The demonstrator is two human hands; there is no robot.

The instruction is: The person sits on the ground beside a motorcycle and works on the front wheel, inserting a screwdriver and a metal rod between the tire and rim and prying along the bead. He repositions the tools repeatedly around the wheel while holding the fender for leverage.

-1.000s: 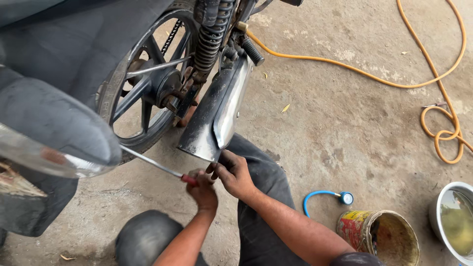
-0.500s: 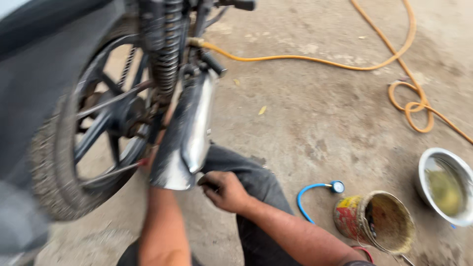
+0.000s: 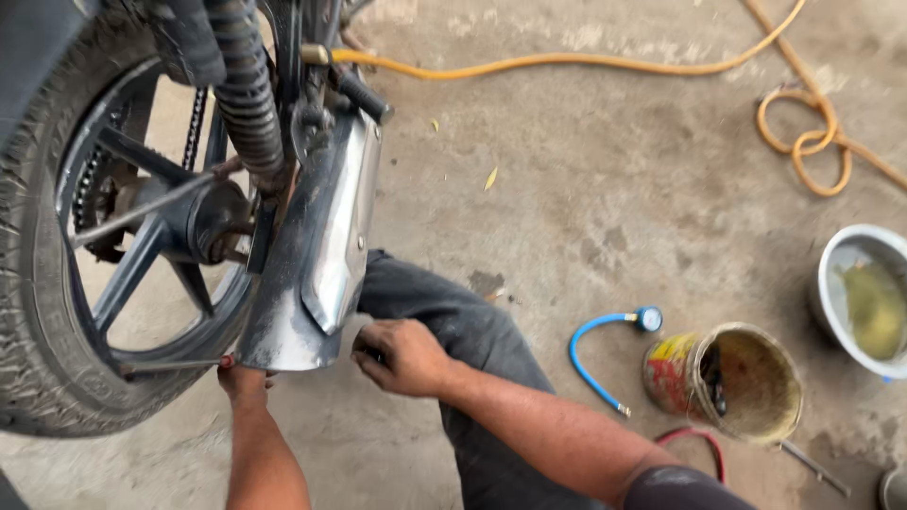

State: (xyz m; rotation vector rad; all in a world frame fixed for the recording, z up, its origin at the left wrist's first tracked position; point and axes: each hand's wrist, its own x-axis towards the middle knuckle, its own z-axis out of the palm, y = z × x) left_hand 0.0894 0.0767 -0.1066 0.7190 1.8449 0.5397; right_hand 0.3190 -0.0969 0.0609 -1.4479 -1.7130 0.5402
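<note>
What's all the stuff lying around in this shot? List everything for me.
Rear wheel: one, black, far left, on the motorcycle.
Exhaust muffler: one, silver and grey, beside the wheel.
Shock spring: one, black, top left.
Long rod tool: one, dark, across the lower wheel.
Hose: one, orange, across the top, coiled at right.
Gauge with hose: one, blue, on the floor, centre right.
Paint tin: one, yellow and red, dirty, lower right.
Bowl: one, white, murky liquid, right edge.
Concrete floor: grey.
Left hand: under the muffler, at the tool's end.
Right hand: fisted, by the muffler tip.
</note>
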